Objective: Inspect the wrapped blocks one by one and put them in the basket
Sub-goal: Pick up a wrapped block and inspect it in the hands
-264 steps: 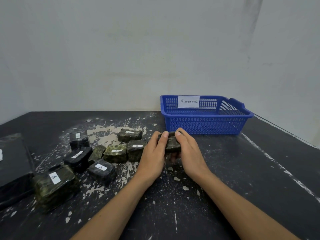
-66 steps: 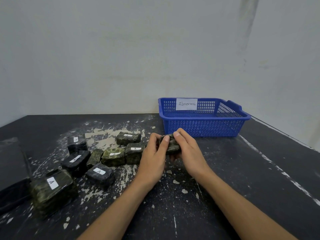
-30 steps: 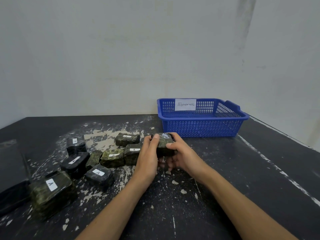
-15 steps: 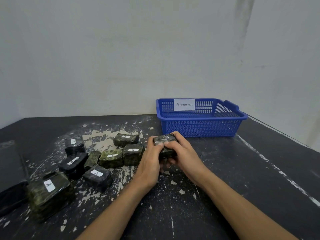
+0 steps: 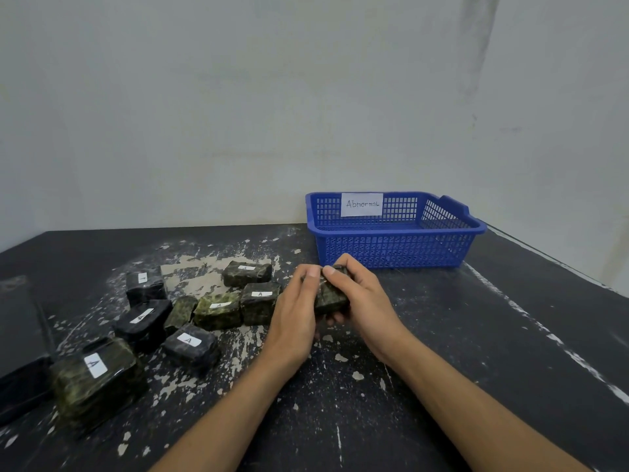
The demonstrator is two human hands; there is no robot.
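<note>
A dark green wrapped block [image 5: 329, 295] is held just above the black table, in front of the blue basket [image 5: 394, 248]. My left hand [image 5: 296, 313] grips its left side and my right hand [image 5: 364, 301] grips its right side, fingers curled over the top. Much of the block is hidden by my fingers. Several more wrapped blocks lie to the left, among them a green one [image 5: 218, 310], a dark one [image 5: 260, 301] and a large green one [image 5: 97, 379], most with white "A" labels. The basket bears a label reading "Abnormal"; I see nothing inside it.
The black table [image 5: 476, 352] is flecked with white paint. A black box [image 5: 20, 342] sits at the left edge. The grey wall stands right behind the basket, and the table's right edge runs diagonally past the basket.
Both hands have been turning the block between them; its top face has rolled away and my fingers now cover more of it. The hands stay in front of the basket.
</note>
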